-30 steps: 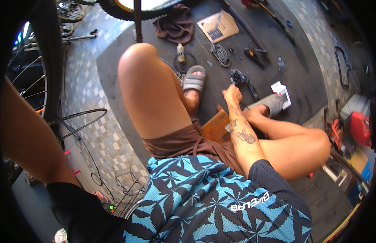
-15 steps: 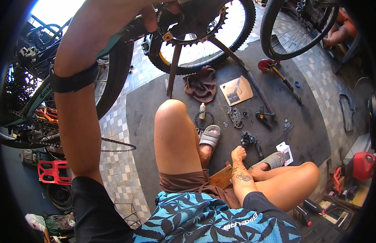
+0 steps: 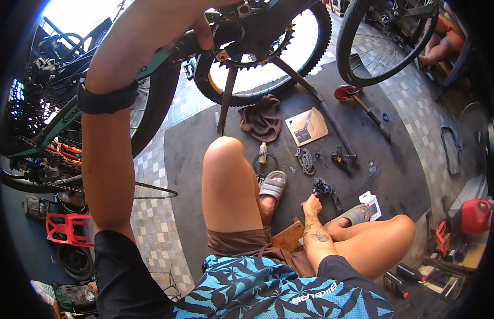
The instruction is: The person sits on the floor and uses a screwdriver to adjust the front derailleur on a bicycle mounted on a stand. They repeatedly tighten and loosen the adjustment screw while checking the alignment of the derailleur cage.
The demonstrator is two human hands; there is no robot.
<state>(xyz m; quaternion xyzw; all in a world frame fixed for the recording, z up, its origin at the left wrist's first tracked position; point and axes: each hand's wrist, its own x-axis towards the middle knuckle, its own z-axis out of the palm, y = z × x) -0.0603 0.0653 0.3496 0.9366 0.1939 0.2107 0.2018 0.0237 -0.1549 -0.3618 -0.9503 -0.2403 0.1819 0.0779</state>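
My left hand [image 3: 175, 21] reaches to the upper left, its fingers curled over the teal and black bicycle frame [image 3: 157, 65] beside the chainring [image 3: 252, 65]; part of the hand lies beyond the top edge. Low over the dark mat, my right hand [image 3: 311, 204] is closed, its fingertips at the near side of a black rear derailleur [image 3: 322, 186]. What those fingers hold, if anything, is hidden. A coiled chain [image 3: 305, 161], a black-and-yellow tool [image 3: 342, 157] and a small bottle [image 3: 263, 153] lie farther off on the mat.
Brown cloth [image 3: 260, 118] and a cardboard piece [image 3: 306, 126] lie near the stand leg [image 3: 332, 119]. A red-headed tool [image 3: 349, 93] rests farther right. Another bike wheel [image 3: 386, 42] hangs at upper right, with a person [image 3: 449, 34] behind. A red stool [image 3: 70, 229] stands left.
My right hand has shifted slightly toward the derailleur, its fingertips now close against it. My left hand's fingers have moved a little along the frame by the chainring. The view has tilted slightly.
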